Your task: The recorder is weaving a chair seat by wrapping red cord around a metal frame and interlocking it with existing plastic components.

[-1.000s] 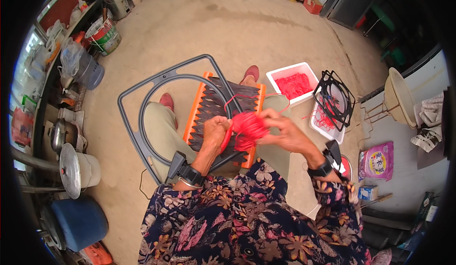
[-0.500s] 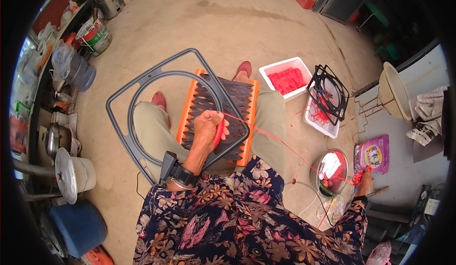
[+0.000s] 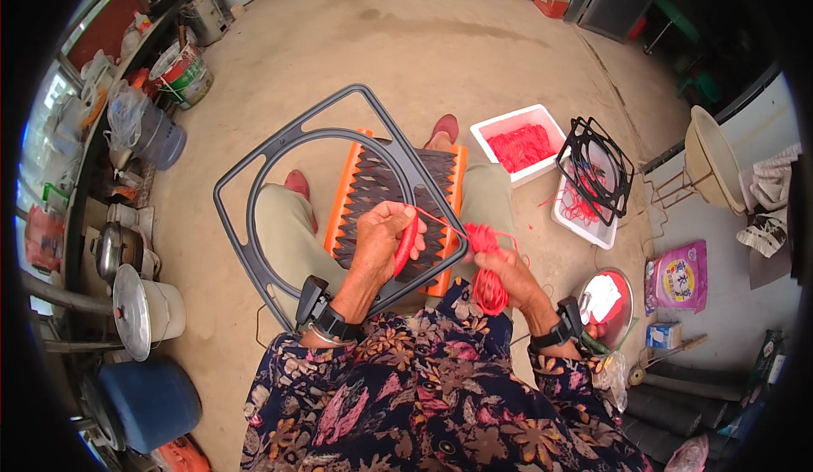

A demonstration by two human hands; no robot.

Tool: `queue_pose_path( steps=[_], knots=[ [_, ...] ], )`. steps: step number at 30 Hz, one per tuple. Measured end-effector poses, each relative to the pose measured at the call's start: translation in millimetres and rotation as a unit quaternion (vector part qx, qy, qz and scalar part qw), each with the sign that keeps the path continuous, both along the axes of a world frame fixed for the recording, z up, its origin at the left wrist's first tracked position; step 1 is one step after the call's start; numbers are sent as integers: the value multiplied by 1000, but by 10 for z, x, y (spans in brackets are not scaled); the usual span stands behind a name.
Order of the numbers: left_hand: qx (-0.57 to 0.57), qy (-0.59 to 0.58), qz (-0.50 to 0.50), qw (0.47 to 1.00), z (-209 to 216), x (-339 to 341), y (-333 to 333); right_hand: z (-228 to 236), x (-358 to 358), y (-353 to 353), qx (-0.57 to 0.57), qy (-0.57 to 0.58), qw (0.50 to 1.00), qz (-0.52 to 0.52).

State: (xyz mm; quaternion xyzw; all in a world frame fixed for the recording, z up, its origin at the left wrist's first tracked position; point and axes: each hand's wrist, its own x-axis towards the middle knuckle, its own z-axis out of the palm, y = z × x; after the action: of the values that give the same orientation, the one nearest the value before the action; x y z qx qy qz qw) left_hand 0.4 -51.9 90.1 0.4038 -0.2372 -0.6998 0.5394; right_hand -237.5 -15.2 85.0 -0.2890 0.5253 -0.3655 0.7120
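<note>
A dark grey square frame with a round ring inside it (image 3: 318,135) leans across my lap. My left hand (image 3: 378,239) is closed around the ring's near right side, where red cord wrapping (image 3: 407,248) covers a short stretch. Its thumb and forefinger pinch the cord at the top of this wrapping. From there the strand runs right to a loose bundle of red cord (image 3: 489,290), gripped in my right hand (image 3: 515,279) beside the frame's near right corner. Behind the frame, between my knees, is an orange-edged panel with dark zigzag slats (image 3: 423,167).
To the right stand a white box of red cord (image 3: 484,132) and a white tray (image 3: 600,237) with black frames (image 3: 584,146) on it. A metal bowl (image 3: 625,320) and a purple packet (image 3: 677,277) lie nearer. Buckets and a lidded pot (image 3: 165,309) line the left.
My right hand has come in from the far right, beside the bowl, to the frame's corner with the cord bundle. The long taut strand is now short. My left hand keeps its grip.
</note>
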Motion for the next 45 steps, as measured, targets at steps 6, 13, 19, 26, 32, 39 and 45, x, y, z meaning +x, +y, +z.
queue_pose_path(
  steps=[6, 13, 19, 26, 32, 39, 45],
  knots=[
    [34, 57, 15, 998, 62, -38, 41, -53, -170, 229, -67, -33, 989, -125],
    [57, 16, 23, 998, -69, -147, 105, -202, -464, 169, -91, -41, 983, -153],
    [52, -10, 13, 999, -214, -322, 251, 617, -386, -498, -339, 554, 756, 84],
    [15, -100, -42, 994, -294, -584, 396, 917, 1002, -859, -649, 381, 582, 307],
    [16, -132, -83, 988, -358, -717, 412, -180, 1200, -1142, -599, 423, 428, 529],
    [45, -125, -69, 989, -396, -444, 177, 737, 1012, -989, -488, 269, 728, 399],
    [43, -129, 24, 990, -305, -133, -192, 318, 535, -664, -424, 289, 791, 332]
  ],
)
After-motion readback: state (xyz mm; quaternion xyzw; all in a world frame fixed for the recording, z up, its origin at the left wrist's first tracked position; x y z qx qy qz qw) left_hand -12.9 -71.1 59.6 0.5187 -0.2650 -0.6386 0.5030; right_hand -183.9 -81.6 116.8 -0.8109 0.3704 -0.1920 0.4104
